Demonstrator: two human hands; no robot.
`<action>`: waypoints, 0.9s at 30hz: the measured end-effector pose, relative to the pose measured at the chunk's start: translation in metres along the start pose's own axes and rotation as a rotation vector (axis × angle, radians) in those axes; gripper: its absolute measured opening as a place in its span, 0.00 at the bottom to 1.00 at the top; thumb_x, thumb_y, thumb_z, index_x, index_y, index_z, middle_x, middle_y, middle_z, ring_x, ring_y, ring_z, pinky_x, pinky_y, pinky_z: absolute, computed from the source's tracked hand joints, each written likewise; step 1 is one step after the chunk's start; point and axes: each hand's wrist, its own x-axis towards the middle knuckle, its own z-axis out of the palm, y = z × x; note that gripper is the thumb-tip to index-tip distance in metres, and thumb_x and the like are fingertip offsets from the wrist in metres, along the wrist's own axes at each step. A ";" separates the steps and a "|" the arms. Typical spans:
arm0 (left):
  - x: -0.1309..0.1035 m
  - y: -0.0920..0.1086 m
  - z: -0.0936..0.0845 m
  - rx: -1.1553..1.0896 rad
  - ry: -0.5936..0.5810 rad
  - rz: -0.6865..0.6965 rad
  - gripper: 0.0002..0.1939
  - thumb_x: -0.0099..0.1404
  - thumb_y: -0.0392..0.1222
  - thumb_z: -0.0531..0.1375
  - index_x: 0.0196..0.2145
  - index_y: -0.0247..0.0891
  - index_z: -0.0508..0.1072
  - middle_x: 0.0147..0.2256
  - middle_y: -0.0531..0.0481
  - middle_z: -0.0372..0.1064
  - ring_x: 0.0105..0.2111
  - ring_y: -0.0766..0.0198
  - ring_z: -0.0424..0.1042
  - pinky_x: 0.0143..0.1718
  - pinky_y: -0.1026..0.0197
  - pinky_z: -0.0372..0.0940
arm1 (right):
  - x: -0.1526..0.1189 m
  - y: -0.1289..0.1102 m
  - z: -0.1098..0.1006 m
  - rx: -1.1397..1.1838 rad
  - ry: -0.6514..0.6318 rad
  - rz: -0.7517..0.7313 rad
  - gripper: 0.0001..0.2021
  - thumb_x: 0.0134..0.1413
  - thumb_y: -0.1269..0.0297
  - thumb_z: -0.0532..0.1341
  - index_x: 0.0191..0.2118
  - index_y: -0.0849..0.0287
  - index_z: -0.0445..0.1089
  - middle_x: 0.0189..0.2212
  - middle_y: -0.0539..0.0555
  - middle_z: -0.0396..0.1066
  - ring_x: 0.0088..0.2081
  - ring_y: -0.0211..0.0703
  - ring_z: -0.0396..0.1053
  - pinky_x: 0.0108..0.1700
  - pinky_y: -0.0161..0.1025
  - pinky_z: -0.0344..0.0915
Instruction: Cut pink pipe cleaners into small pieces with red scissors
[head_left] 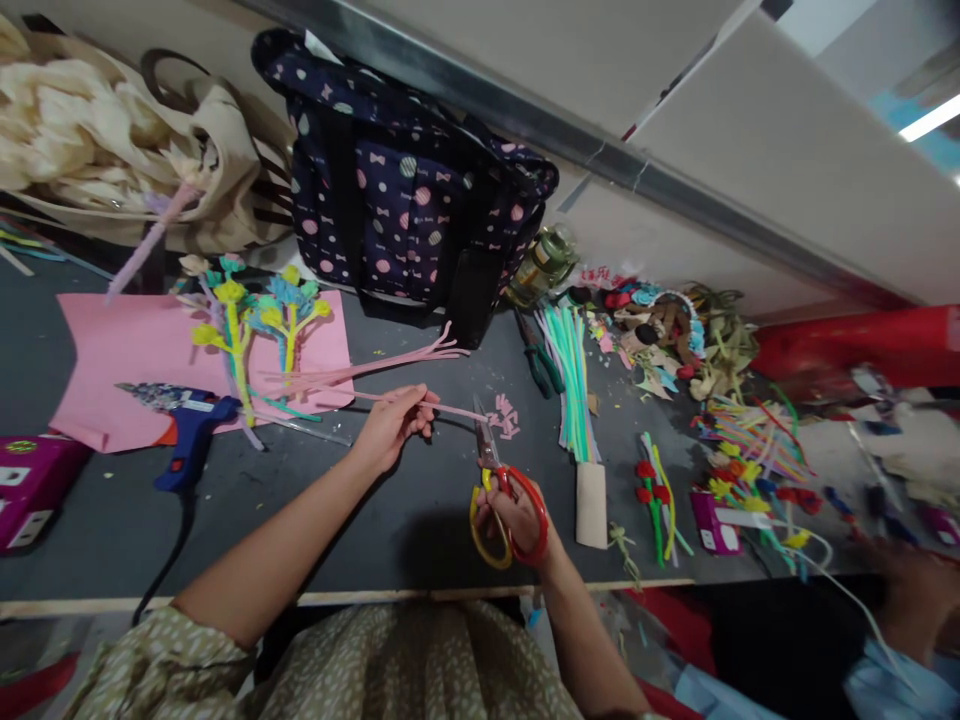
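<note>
Scissors (489,464), one pair; in left hand (391,428), one pink stem (456,409)

The dark grey table (240,490) carries a pink sheet (135,350) left, a navy patterned bag (405,190) far, pink clippings (505,417) mid-table, pipe cleaners (574,385) right.

Left forearm (279,552) reaching forward, left grip (391,430) pinched, right forearm (581,615) angled inward, right grip (517,512) curled

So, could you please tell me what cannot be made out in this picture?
In the head view:
Right hand: partly hidden by the scissors.
Navy bag: inside hidden by its fabric.
Left purple box: cut off by the picture's edge.
Co-worker's hand: blurred.
Green bottle: label too small to read.
</note>
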 end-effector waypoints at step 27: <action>-0.010 -0.012 0.011 0.184 -0.097 0.109 0.18 0.57 0.52 0.63 0.34 0.31 0.76 0.30 0.45 0.73 0.23 0.70 0.67 0.27 0.65 0.66 | -0.013 -0.011 -0.004 -0.150 -0.078 0.043 0.13 0.51 0.56 0.56 0.39 0.60 0.65 0.23 0.50 0.70 0.23 0.38 0.69 0.23 0.32 0.65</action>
